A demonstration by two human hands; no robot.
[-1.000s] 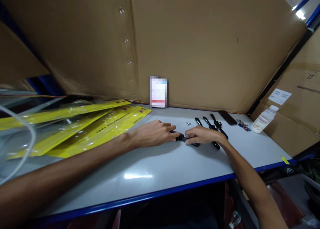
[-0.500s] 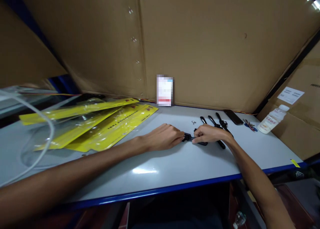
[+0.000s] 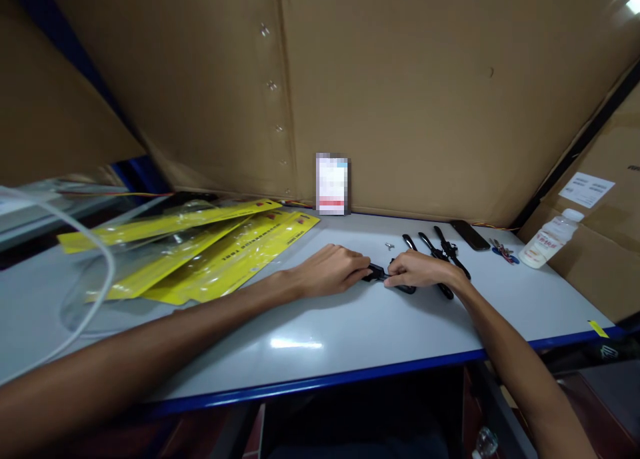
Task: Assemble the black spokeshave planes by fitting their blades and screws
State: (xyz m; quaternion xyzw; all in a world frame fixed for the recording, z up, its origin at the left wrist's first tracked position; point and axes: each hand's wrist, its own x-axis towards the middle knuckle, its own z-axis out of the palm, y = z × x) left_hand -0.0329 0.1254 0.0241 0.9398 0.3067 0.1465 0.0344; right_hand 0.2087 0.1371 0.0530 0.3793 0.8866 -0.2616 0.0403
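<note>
Black spokeshave (image 3: 376, 273) sits between the person's two hands, at or just above the bench (image 3: 345, 342). Farthest left, a white cable (image 3: 112, 267) loops in front of yellow tool packages (image 3: 260, 249) with clear plastic, which overlap one another. A lit screen (image 3: 331, 185), blurred out, stands upright at the back. In front of it, the left hand (image 3: 337, 271) has its fingers drawn together, pinching the spokeshave's left end. A small silver part (image 3: 389, 246) lies just behind the tool. The right hand (image 3: 420, 269) curls over the right side, thumb and fingers pinching it near the handle. Beside that hand lie other black spokeshaves (image 3: 427, 241), partly covered by it, then a dark phone (image 3: 470, 235), keys (image 3: 505, 252) and a white-capped bottle (image 3: 547, 242).
</note>
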